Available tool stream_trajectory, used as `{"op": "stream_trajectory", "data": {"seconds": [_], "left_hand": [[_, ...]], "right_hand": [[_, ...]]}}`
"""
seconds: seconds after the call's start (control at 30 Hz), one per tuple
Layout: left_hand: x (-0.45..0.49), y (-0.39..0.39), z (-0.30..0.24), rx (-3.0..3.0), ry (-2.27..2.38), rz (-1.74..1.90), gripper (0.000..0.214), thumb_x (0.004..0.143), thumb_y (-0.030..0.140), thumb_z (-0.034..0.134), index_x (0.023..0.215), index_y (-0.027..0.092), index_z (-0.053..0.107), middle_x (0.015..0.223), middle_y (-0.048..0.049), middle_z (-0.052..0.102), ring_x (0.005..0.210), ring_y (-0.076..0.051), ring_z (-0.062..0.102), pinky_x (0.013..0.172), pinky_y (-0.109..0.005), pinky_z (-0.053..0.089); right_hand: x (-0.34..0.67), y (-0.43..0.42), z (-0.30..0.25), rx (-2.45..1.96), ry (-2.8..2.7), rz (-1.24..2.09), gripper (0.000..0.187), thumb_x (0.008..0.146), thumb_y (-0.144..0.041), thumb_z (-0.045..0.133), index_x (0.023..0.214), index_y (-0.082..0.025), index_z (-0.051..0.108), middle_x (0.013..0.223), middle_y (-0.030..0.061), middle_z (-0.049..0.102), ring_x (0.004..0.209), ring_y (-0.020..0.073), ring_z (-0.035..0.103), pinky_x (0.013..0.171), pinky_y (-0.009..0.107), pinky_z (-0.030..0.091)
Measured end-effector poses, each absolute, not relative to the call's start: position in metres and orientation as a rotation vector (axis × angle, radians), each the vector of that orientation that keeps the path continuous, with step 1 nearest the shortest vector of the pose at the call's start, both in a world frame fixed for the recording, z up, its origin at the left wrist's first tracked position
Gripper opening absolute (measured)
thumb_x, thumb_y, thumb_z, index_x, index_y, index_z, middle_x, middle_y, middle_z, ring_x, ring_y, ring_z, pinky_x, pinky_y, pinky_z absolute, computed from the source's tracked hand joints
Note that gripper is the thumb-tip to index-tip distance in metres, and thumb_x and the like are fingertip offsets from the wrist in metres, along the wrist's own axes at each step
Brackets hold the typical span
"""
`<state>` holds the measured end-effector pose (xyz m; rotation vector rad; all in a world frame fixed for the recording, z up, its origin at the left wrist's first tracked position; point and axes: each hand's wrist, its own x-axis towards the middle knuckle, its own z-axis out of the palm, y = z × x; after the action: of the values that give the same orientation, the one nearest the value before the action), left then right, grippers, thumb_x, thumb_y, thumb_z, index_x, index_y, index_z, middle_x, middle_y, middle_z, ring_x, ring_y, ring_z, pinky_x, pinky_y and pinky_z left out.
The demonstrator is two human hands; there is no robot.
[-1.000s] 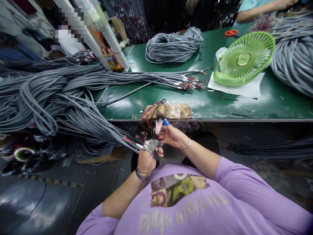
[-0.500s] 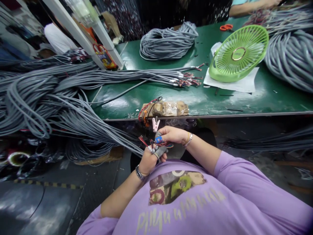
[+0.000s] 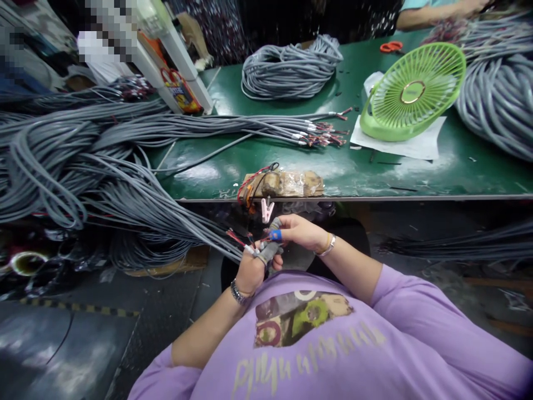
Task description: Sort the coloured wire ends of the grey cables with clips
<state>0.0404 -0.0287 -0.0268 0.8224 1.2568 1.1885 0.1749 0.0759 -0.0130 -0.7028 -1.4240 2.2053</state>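
My left hand (image 3: 254, 269) is closed around the ends of several grey cables (image 3: 208, 240), which run down to it from the table's left side. Red and dark stripped wires (image 3: 236, 238) stick out past its fingers. Grey covers wrap some of my fingertips. My right hand (image 3: 300, 232), with a blue band on a finger, pinches thin wires (image 3: 262, 243) just above the left hand. The fingers hide most of those wires. A pink clip (image 3: 267, 211) hangs at the table edge just beyond both hands.
On the green table (image 3: 208, 180) lie a wooden block (image 3: 296, 184), a coil of grey cable (image 3: 287, 72) and cables with bare wire ends. A green fan (image 3: 412, 91) stands on white paper, near orange scissors (image 3: 390, 46). A co-worker's arm (image 3: 433, 15) shows at the far right.
My right hand's fingers have come closer to the left hand, and the wires between them show less. The red wires at the left hand have shifted left. The view has moved slightly.
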Motion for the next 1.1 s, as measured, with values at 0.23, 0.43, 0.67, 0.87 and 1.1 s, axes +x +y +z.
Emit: {"op": "stream_trajectory", "data": {"seconds": [0.23,0.43,0.67,0.87,1.1], "left_hand": [[0.038,-0.031,-0.023,0.772,1.233,1.229,0.031,0.075,0.043,0.069,0.071,0.012,0.066,0.055,-0.0024,0.065,0.043,-0.011,0.058,0.045,-0.022,0.048],[0.04,-0.026,-0.012,0.645,1.246,1.328,0.031,0.066,0.042,0.074,0.068,0.012,0.065,0.051,-0.0012,0.063,0.041,-0.01,0.056,0.041,-0.021,0.048],[0.044,-0.025,-0.007,0.633,1.243,1.388,0.033,0.066,0.045,0.074,0.069,0.013,0.066,0.051,-0.0009,0.063,0.042,-0.01,0.057,0.041,-0.02,0.048],[0.044,-0.025,-0.013,0.689,1.245,1.359,0.03,0.071,0.041,0.071,0.063,0.013,0.064,0.051,-0.0023,0.063,0.041,-0.01,0.057,0.042,-0.021,0.048],[0.045,-0.026,-0.017,0.723,1.284,1.372,0.031,0.073,0.041,0.069,0.063,0.013,0.062,0.052,-0.0015,0.063,0.042,-0.01,0.057,0.044,-0.022,0.047]], "right_hand": [[0.166,0.081,-0.018,-0.769,-1.206,2.149,0.041,0.06,-0.044,0.081,0.072,-0.014,0.055,0.056,-0.0056,0.053,0.048,0.0047,0.044,0.046,0.017,0.04],[0.18,0.083,-0.034,-0.762,-0.911,2.331,0.034,0.069,-0.043,0.076,0.081,-0.015,0.06,0.068,-0.0007,0.059,0.052,0.0066,0.049,0.047,0.019,0.048],[0.173,0.086,-0.029,-0.732,-0.912,2.383,0.042,0.081,-0.055,0.061,0.084,-0.014,0.062,0.071,0.0019,0.062,0.053,0.0072,0.051,0.047,0.019,0.048],[0.166,0.078,-0.017,-0.651,-1.177,2.419,0.04,0.062,-0.044,0.081,0.077,-0.013,0.061,0.064,-0.0009,0.06,0.051,0.0063,0.051,0.049,0.018,0.045],[0.165,0.069,-0.011,-0.753,-1.323,2.208,0.039,0.063,-0.044,0.079,0.069,-0.013,0.057,0.055,-0.002,0.057,0.049,0.007,0.049,0.049,0.019,0.038]]}}
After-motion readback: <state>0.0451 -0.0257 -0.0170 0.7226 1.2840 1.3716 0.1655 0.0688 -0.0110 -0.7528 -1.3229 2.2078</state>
